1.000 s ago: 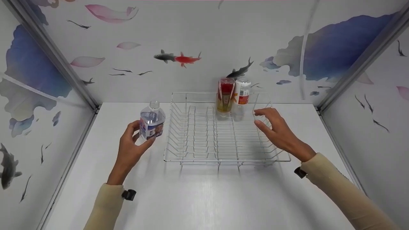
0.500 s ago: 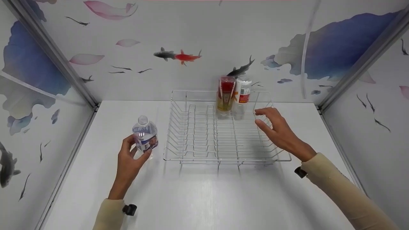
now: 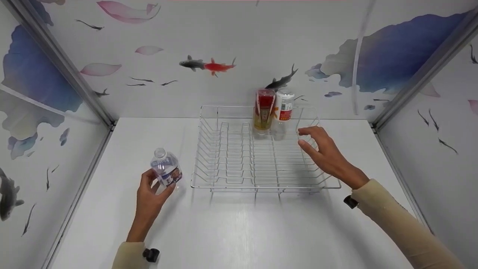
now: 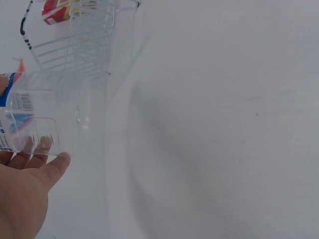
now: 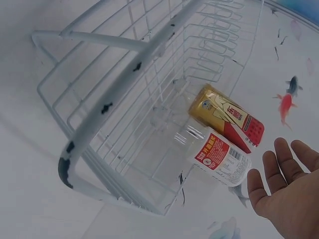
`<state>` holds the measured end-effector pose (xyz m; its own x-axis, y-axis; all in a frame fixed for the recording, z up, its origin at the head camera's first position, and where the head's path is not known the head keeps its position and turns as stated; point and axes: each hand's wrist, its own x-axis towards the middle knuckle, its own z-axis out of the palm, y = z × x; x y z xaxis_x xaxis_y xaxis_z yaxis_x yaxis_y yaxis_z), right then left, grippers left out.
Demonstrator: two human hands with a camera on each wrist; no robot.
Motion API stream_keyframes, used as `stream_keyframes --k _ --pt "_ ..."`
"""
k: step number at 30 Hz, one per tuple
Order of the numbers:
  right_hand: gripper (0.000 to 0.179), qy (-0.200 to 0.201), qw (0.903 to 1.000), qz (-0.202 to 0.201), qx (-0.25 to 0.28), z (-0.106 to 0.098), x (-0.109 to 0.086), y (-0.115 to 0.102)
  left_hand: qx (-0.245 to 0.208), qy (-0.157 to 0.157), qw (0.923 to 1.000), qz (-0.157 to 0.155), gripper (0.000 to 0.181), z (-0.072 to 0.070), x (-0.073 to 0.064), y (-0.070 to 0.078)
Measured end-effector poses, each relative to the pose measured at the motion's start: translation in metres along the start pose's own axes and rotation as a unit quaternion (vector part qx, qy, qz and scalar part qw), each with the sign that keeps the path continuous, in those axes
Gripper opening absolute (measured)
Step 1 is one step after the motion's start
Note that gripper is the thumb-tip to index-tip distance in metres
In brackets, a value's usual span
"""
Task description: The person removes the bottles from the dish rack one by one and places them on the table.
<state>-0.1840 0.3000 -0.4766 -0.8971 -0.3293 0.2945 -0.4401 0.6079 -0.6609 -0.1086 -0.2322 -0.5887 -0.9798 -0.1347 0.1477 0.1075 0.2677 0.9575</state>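
Note:
My left hand (image 3: 148, 200) holds a clear plastic bottle (image 3: 167, 170) with a blue picture label, between thumb and fingers, left of the wire rack. The bottle's neck tilts up and away. In the left wrist view, the bottle's clear base (image 4: 75, 112) points toward the table. My right hand (image 3: 328, 157) hovers over the rack's right side, fingers loosely bent and holding nothing. Nearest to it, in the rack's back, a white-and-red labelled bottle (image 3: 284, 108) stands beside a red-and-gold bottle (image 3: 264, 112); both have their clear necks down.
The white wire rack (image 3: 239, 188) sits on the white table (image 3: 239, 231) against the back wall. Its coated rim shows dark chips in the right wrist view. Walls (image 3: 231, 33) printed with fish and petals enclose the table at the back and both sides.
My left hand has drawn the plastic bottle back toward me and slightly left, away from the rack, and its neck has tipped further left. My right hand has stayed nearly still.

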Motion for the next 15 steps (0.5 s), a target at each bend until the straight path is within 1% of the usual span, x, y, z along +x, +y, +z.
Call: stream_keyframes --k 9,15 --pt "0.042 -0.004 0.9999 0.006 0.012 0.001 0.000 0.004 -0.004 0.001 0.9997 -0.025 0.076 -0.002 -0.002 -0.010" --pt "0.042 -0.003 0.9999 0.007 0.009 0.003 0.000 0.006 -0.001 -0.001 0.9995 -0.033 0.077 -0.001 -0.001 -0.016"
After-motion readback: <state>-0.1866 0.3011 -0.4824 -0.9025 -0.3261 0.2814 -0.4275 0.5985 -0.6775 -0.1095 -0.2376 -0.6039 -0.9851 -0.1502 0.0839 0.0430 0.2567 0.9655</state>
